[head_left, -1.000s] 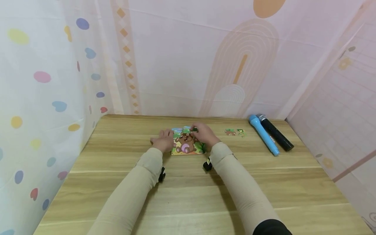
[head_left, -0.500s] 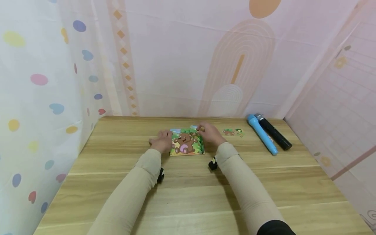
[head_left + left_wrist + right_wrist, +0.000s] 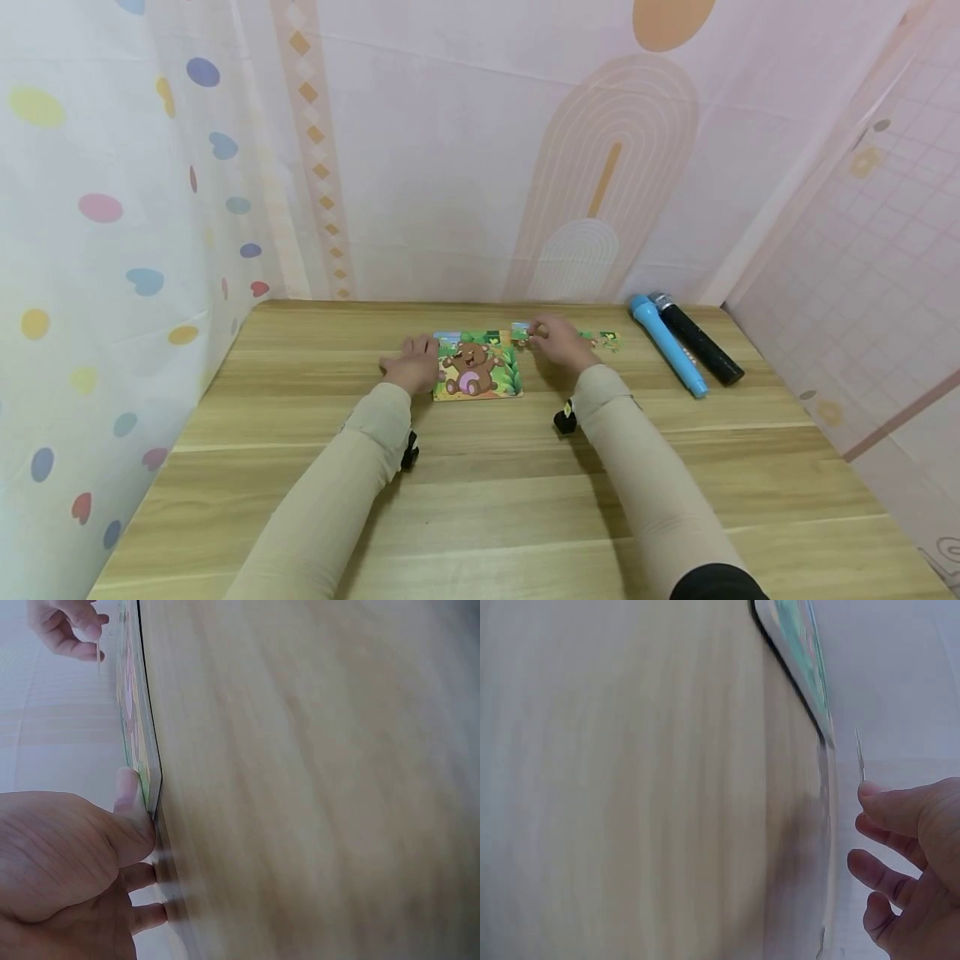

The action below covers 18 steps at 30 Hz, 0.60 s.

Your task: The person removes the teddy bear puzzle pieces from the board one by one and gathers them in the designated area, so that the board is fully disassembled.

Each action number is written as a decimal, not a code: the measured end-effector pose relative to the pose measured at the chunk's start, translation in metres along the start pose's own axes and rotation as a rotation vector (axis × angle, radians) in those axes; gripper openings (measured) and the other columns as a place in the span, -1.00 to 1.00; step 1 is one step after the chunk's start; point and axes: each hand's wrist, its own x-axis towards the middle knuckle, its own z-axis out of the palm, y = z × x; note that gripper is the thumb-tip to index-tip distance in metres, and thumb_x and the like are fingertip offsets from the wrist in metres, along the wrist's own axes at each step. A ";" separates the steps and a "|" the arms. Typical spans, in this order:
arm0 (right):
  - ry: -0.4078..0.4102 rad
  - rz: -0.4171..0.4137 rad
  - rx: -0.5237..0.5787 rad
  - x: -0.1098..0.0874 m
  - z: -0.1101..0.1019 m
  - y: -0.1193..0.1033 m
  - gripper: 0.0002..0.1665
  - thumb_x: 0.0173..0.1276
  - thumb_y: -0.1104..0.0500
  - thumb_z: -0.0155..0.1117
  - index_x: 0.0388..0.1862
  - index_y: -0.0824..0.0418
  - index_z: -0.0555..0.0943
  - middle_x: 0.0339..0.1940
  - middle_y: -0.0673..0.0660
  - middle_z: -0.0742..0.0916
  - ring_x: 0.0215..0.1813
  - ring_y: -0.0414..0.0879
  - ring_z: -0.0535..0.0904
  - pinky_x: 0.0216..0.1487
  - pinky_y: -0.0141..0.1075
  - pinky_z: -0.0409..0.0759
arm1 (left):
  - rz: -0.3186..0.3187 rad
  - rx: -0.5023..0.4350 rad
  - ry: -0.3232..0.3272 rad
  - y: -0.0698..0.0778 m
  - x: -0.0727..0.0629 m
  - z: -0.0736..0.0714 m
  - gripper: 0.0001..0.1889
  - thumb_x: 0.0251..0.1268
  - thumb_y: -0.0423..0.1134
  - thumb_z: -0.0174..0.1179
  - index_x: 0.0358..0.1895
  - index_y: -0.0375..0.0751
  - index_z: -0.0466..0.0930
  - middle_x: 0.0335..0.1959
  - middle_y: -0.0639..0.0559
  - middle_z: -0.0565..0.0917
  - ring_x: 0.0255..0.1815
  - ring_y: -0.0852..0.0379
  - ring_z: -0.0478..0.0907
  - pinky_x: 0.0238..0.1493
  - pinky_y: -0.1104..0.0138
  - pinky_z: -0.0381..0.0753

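A flat jigsaw puzzle board (image 3: 477, 367) with a brown bear picture lies on the wooden table. My left hand (image 3: 415, 363) rests at its left edge, fingers spread on the table. The left wrist view shows the thumb (image 3: 129, 791) against the board's corner. Just past the board's upper right corner, my right hand (image 3: 562, 340) pinches a small puzzle piece (image 3: 518, 332), blue at the top. Seen edge-on in the right wrist view, that thin piece (image 3: 860, 754) sticks up from thumb and fingertip, clear of the table.
Loose puzzle pieces (image 3: 609, 340) lie beyond the right hand, partly hidden by it. Farther right, a blue microphone (image 3: 669, 346) and a black microphone (image 3: 699, 340) lie side by side. A patterned cloth (image 3: 420, 167) hangs behind the table's back edge.
My right hand has moved right with the pinched piece, from over the board to beyond its upper right corner. The bear picture is now uncovered. The left hand has stayed at the left edge.
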 end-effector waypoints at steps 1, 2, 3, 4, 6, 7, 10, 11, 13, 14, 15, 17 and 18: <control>0.002 0.004 -0.001 -0.001 -0.001 0.002 -0.86 0.55 0.23 0.19 0.01 0.21 0.59 0.29 0.25 0.59 0.24 0.19 0.53 0.16 0.04 0.56 | 0.000 0.000 0.000 0.000 0.000 0.000 -0.25 0.62 -0.09 -0.01 0.65 -0.25 -0.18 0.66 -0.23 -0.16 0.65 -0.26 -0.30 0.21 -0.45 0.17; 0.003 0.006 -0.001 -0.002 -0.003 0.004 -0.86 0.55 0.23 0.19 0.00 0.22 0.60 0.30 0.26 0.58 0.25 0.19 0.52 0.17 0.05 0.55 | -0.001 -0.001 0.001 0.000 0.000 0.000 -0.25 0.62 -0.09 0.00 0.65 -0.25 -0.18 0.66 -0.23 -0.15 0.65 -0.26 -0.30 0.21 -0.45 0.17; 0.004 0.005 -0.006 -0.002 -0.004 0.006 -0.86 0.56 0.23 0.19 0.00 0.23 0.59 0.31 0.27 0.57 0.28 0.20 0.50 0.20 0.06 0.53 | -0.001 -0.001 0.002 0.000 0.000 0.000 -0.25 0.62 -0.09 0.00 0.65 -0.25 -0.18 0.66 -0.23 -0.15 0.65 -0.26 -0.29 0.20 -0.45 0.17; 0.007 0.003 -0.014 -0.003 -0.005 0.008 -0.87 0.55 0.23 0.19 -0.01 0.23 0.60 0.32 0.27 0.57 0.31 0.21 0.49 0.23 0.07 0.52 | -0.002 -0.001 0.003 0.000 0.000 0.000 -0.24 0.62 -0.09 0.00 0.65 -0.25 -0.17 0.66 -0.23 -0.15 0.65 -0.26 -0.29 0.20 -0.45 0.18; 0.013 0.004 -0.028 -0.004 -0.006 0.013 -0.88 0.55 0.23 0.20 -0.03 0.22 0.60 0.33 0.27 0.57 0.33 0.21 0.48 0.27 0.09 0.48 | -0.004 0.004 0.004 0.000 0.001 0.001 -0.24 0.62 -0.09 0.01 0.65 -0.24 -0.17 0.66 -0.22 -0.14 0.65 -0.26 -0.28 0.20 -0.45 0.19; 0.017 0.000 -0.037 -0.004 -0.006 0.015 -0.88 0.55 0.23 0.20 -0.04 0.23 0.60 0.32 0.27 0.57 0.33 0.21 0.48 0.28 0.09 0.47 | -0.006 0.006 0.004 0.000 0.001 0.001 -0.24 0.62 -0.08 0.01 0.65 -0.24 -0.17 0.66 -0.22 -0.14 0.65 -0.26 -0.28 0.21 -0.45 0.19; 0.029 -0.003 -0.055 -0.004 -0.008 0.020 -0.90 0.53 0.22 0.22 -0.06 0.22 0.60 0.27 0.26 0.61 0.30 0.20 0.50 0.27 0.09 0.47 | -0.010 0.009 0.004 0.000 0.001 0.002 -0.24 0.61 -0.08 0.02 0.65 -0.23 -0.16 0.66 -0.22 -0.14 0.65 -0.26 -0.27 0.22 -0.46 0.18; 0.035 -0.006 -0.060 -0.004 -0.008 0.022 -0.91 0.53 0.23 0.23 -0.07 0.22 0.61 0.24 0.26 0.62 0.29 0.20 0.51 0.28 0.09 0.47 | -0.010 0.011 0.004 0.000 0.001 0.001 -0.24 0.61 -0.08 0.02 0.65 -0.23 -0.17 0.66 -0.22 -0.14 0.65 -0.26 -0.27 0.21 -0.46 0.18; 0.044 -0.016 -0.075 -0.004 -0.008 0.024 -0.91 0.52 0.24 0.23 -0.09 0.24 0.61 0.19 0.26 0.65 0.28 0.20 0.52 0.28 0.08 0.46 | -0.011 0.012 0.005 0.000 0.001 0.002 -0.24 0.62 -0.08 0.01 0.65 -0.23 -0.17 0.66 -0.22 -0.14 0.65 -0.26 -0.27 0.22 -0.46 0.18; 0.048 -0.024 -0.081 -0.004 -0.009 0.024 -0.91 0.51 0.26 0.23 -0.09 0.25 0.61 0.17 0.26 0.66 0.27 0.20 0.53 0.29 0.08 0.46 | -0.010 0.013 0.005 0.000 0.001 0.001 -0.24 0.62 -0.09 0.01 0.65 -0.24 -0.17 0.66 -0.22 -0.14 0.65 -0.26 -0.27 0.22 -0.46 0.17; 0.051 -0.030 -0.089 -0.004 -0.009 0.025 -0.92 0.51 0.27 0.24 -0.10 0.26 0.62 0.15 0.27 0.67 0.27 0.20 0.53 0.29 0.07 0.46 | -0.010 0.013 0.006 0.001 0.001 0.001 -0.25 0.62 -0.09 0.00 0.65 -0.24 -0.17 0.66 -0.22 -0.14 0.65 -0.26 -0.27 0.22 -0.47 0.16; 0.052 -0.039 -0.100 -0.005 -0.009 0.026 -0.93 0.50 0.29 0.24 -0.11 0.27 0.62 0.12 0.27 0.68 0.26 0.20 0.54 0.30 0.07 0.46 | -0.008 0.012 0.007 0.001 0.000 0.001 -0.25 0.63 -0.09 -0.01 0.65 -0.25 -0.17 0.66 -0.23 -0.14 0.65 -0.26 -0.27 0.25 -0.48 0.12; 0.052 -0.043 -0.107 -0.005 -0.009 0.026 -0.93 0.50 0.29 0.25 -0.11 0.27 0.63 0.11 0.26 0.68 0.25 0.20 0.55 0.29 0.07 0.46 | -0.006 0.010 0.008 0.001 -0.001 0.001 -0.25 0.63 -0.10 0.00 0.64 -0.25 -0.16 0.66 -0.23 -0.13 0.65 -0.27 -0.27 0.27 -0.50 0.09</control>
